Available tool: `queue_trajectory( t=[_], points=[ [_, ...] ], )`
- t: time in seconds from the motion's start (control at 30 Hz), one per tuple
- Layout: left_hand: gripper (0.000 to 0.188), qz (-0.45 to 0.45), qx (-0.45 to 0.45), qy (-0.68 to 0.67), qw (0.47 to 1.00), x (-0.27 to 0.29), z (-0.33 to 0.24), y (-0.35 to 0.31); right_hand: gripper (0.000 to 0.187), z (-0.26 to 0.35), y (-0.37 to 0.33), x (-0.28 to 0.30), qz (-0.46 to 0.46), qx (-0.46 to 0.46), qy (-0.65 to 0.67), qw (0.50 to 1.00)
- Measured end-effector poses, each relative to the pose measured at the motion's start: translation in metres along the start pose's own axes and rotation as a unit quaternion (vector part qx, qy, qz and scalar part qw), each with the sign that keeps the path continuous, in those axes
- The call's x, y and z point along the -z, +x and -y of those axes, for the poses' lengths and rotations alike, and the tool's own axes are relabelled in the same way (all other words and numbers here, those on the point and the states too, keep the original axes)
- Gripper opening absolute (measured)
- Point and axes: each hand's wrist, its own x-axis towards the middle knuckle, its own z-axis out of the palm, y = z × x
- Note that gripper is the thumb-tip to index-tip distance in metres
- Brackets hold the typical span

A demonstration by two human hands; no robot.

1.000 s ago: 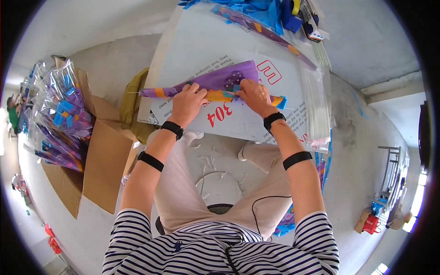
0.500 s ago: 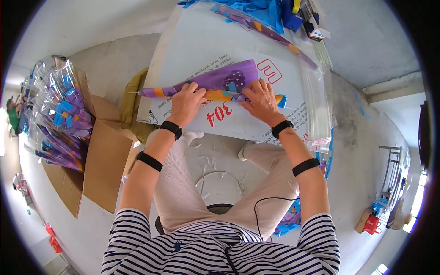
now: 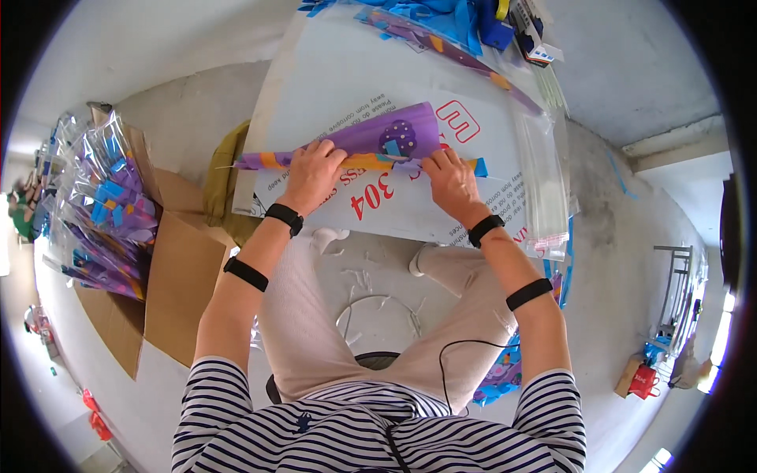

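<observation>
We record 2 bare hands on a purple patterned sheet, which lies on the white-topped desk, its near edge under the fingers and its broad part spreading beyond them. The left hand is nearly closed, fingertips bent down on the rolled near edge. The right hand is also nearly closed, thumb and fingers gripping that edge farther right. Between the 2 hands we note an orange-yellow stretch of the roll. A blue tab shows just right of the right hand; a thin pale tip projects left of the left hand.

Farther right of the right hand: clear plastic sleeves. Left of the left hand: olive fabric beside the desk; farther left, 1 open cardboard carton with purple wrapped pieces in it.

Well beyond the right hand we log a wrapped purple strip, then blue strips, a blue object with a yellow ring and 1 small box.
</observation>
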Motion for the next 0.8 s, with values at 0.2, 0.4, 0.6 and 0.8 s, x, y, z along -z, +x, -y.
queue_trajectory(
  t=[0.2, 0.4, 0.6, 0.8],
  points=[
    [0.014, 0.152, 0.076, -0.043, 0.984, 0.004, 0.025, 0.036, 0.021, -0.025, 0.019, 0.012, 0.085, -0.164, 0.07, 0.98],
    [0.016, 0.222, 0.13, -0.077, 0.963, -0.003, 0.034, 0.061, 0.026, -0.048, 0.036, 0.012, 0.148, -0.235, 0.148, 0.949],
    [0.018, 0.173, 0.124, -0.053, 0.976, -0.01, 0.037, 0.057, 0.024, -0.052, 0.048, 0.013, 0.164, -0.256, 0.115, 0.946],
    [0.022, 0.226, 0.171, -0.031, 0.959, -0.003, 0.033, 0.067, 0.037, -0.058, 0.052, 0.015, 0.198, -0.28, 0.04, 0.938]
  ],
)
